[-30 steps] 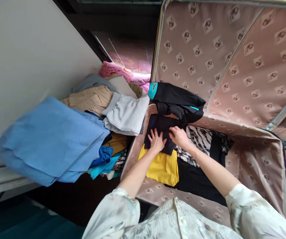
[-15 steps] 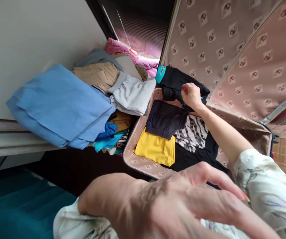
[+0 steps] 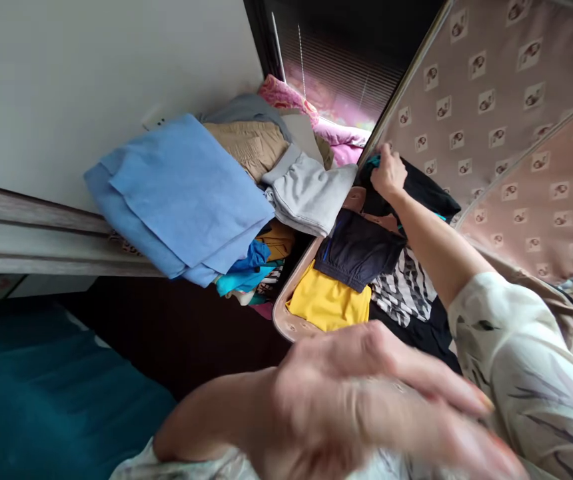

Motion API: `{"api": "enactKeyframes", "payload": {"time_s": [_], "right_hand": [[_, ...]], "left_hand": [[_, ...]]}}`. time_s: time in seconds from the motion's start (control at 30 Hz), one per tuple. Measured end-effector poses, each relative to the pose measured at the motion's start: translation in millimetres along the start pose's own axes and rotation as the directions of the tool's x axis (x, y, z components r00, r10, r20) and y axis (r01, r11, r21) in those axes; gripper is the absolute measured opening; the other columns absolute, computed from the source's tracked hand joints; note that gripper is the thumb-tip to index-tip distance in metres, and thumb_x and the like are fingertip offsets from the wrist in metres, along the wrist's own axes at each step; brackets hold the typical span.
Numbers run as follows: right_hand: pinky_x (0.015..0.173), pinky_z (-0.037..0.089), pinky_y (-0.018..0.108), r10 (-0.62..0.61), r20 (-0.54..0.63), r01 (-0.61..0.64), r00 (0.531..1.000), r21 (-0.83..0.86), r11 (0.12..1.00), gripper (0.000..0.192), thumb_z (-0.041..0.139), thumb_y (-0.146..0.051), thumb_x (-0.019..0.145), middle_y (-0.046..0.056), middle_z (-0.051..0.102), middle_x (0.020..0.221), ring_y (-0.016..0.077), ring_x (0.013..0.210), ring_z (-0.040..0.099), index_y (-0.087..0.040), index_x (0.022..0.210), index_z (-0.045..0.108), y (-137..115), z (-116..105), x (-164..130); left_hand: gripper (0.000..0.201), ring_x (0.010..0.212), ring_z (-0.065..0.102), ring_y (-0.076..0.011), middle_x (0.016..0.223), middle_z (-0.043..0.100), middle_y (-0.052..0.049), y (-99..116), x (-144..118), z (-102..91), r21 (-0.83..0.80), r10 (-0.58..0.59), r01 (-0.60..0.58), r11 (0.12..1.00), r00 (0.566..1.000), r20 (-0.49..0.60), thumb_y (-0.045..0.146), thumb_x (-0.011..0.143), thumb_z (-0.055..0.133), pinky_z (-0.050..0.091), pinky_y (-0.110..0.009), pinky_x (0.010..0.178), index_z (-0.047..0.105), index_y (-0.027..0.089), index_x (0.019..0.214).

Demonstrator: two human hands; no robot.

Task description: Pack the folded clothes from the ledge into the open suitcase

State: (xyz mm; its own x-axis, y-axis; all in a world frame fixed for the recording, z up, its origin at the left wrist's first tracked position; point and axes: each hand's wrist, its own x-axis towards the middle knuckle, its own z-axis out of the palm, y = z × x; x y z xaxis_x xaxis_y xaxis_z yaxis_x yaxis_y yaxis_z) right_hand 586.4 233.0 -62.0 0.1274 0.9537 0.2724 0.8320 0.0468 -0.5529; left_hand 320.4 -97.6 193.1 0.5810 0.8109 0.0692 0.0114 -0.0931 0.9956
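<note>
From where I stand, the person's right hand (image 3: 389, 175) is up at the far side of the open suitcase (image 3: 289, 323), over the teal end of a black garment (image 3: 429, 187). The fingers curl down at that end, though I can't tell whether they have closed on the cloth. The garment itself lies along the back edge of the case, against the foot of the raised lid (image 3: 491, 73).

The left hand (image 3: 346, 400) hangs well apart from the clothes, in front of the person's body, its fingers loosely spread and nothing visible in them (it is quite a blur from here).

In the case, a folded dark garment (image 3: 359, 247) with a thin blue stripe overlaps the edge of a folded yellow one (image 3: 331, 297). Just beside these sits a black-and-white patterned cloth (image 3: 404, 290), with black fabric (image 3: 419, 333) next to it.

On the person's left, a pile of clothes rises outside the case: a big folded blue cloth (image 3: 181, 193) on top, a tan garment (image 3: 246, 143) behind it, and a light grey one (image 3: 311, 190) reaching to the suitcase's rim. Bright blue and turquoise pieces (image 3: 251, 270) bulge out underneath.
</note>
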Motion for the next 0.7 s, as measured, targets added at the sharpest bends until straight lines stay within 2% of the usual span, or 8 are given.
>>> {"api": "enactKeyframes", "payload": {"time_s": [0.07,0.17,0.23,0.3,0.37,0.5,0.6,0.7], "right_hand": [[0.091,0.053,0.052,-0.026,-0.057,0.027,0.998,0.022,0.999,0.031,0.052,-0.039,0.095,0.010,0.065,0.101,0.0297,0.102,0.063,-0.023,0.120,0.062,-8,-42,-7],[0.086,0.056,0.046,-0.118,-0.127,0.127,0.985,0.062,0.990,0.025,0.053,-0.037,0.093,0.007,0.068,0.095,0.0252,0.093,0.064,-0.023,0.111,0.064,-34,-123,-35],[0.082,0.057,0.042,-0.161,-0.137,0.175,0.977,0.093,0.980,0.020,0.055,-0.032,0.089,0.005,0.069,0.092,0.0227,0.087,0.064,-0.022,0.104,0.065,-60,-177,-65],[0.076,0.056,0.038,-0.166,-0.136,0.184,0.977,0.135,0.974,0.016,0.058,-0.026,0.084,0.004,0.068,0.088,0.0200,0.080,0.064,-0.022,0.098,0.066,-87,-222,-98],[0.070,0.054,0.034,-0.152,-0.131,0.174,0.980,0.171,0.970,0.018,0.060,-0.021,0.077,0.002,0.067,0.084,0.0173,0.072,0.061,-0.022,0.094,0.066,-108,-258,-129],[0.062,0.047,0.028,-0.103,-0.088,0.121,0.991,0.224,0.967,0.028,0.059,-0.018,0.069,-0.002,0.064,0.078,0.0134,0.063,0.055,-0.022,0.095,0.067,-112,-311,-170],[0.059,0.040,0.027,-0.031,0.010,0.028,0.999,0.241,0.970,0.036,0.058,-0.020,0.067,-0.004,0.059,0.070,0.0117,0.060,0.049,-0.020,0.101,0.069,-84,-341,-190],[0.055,0.032,0.026,0.045,0.138,-0.081,0.989,0.269,0.960,0.011,0.060,-0.026,0.067,-0.006,0.046,0.058,0.0097,0.056,0.039,-0.019,0.076,0.063,-57,-355,-215]], "left_hand": [[0.047,0.110,0.073,-0.0235,0.126,0.072,0.000,-33,17,-12.9,0.006,0.063,-0.063,0.998,0.998,0.007,0.027,0.103,0.047,0.066,-0.038,0.091,0.059,0.048,0.143],[0.047,0.114,0.069,-0.0250,0.137,0.063,-0.012,-109,54,-9.6,0.125,0.039,-0.015,0.992,0.980,-0.194,0.038,0.102,0.055,0.063,-0.040,0.092,0.055,0.027,0.148],[0.071,0.128,0.060,-0.0308,0.147,0.053,-0.018,-151,85,2.8,0.273,0.051,0.053,0.961,0.932,-0.358,0.047,0.093,0.069,0.057,-0.046,0.101,0.043,0.022,0.155],[0.098,0.145,0.041,-0.0385,0.159,0.039,-0.022,-172,115,17.3,0.449,0.127,0.073,0.891,0.908,-0.400,0.052,0.080,0.083,0.044,-0.054,0.115,0.036,0.019,0.158],[0.098,0.152,0.028,-0.0420,0.164,0.033,-0.020,-171,137,28.7,0.601,0.197,0.049,0.797,0.921,-0.336,0.052,0.072,0.089,0.030,-0.058,0.122,0.044,0.021,0.153],[0.027,0.139,0.045,-0.0361,0.133,0.065,-0.010,-151,148,25.9,0.717,0.169,-0.019,0.696,0.976,-0.138,0.042,0.084,0.081,0.031,-0.054,0.118,0.072,0.022,0.100],[0.029,0.093,0.063,-0.0233,0.081,0.067,-0.002,-139,137,3.4,0.591,-0.016,0.025,0.806,1.000,-0.020,0.044,0.089,0.070,0.048,-0.039,0.092,0.066,0.018,0.077],[0.040,0.071,0.059,-0.0167,0.070,0.062,0.001,-120,119,-7.3,0.306,-0.162,0.152,0.940,0.987,0.005,0.055,0.084,0.068,0.048,-0.029,0.070,0.067,0.016,0.080]]}}
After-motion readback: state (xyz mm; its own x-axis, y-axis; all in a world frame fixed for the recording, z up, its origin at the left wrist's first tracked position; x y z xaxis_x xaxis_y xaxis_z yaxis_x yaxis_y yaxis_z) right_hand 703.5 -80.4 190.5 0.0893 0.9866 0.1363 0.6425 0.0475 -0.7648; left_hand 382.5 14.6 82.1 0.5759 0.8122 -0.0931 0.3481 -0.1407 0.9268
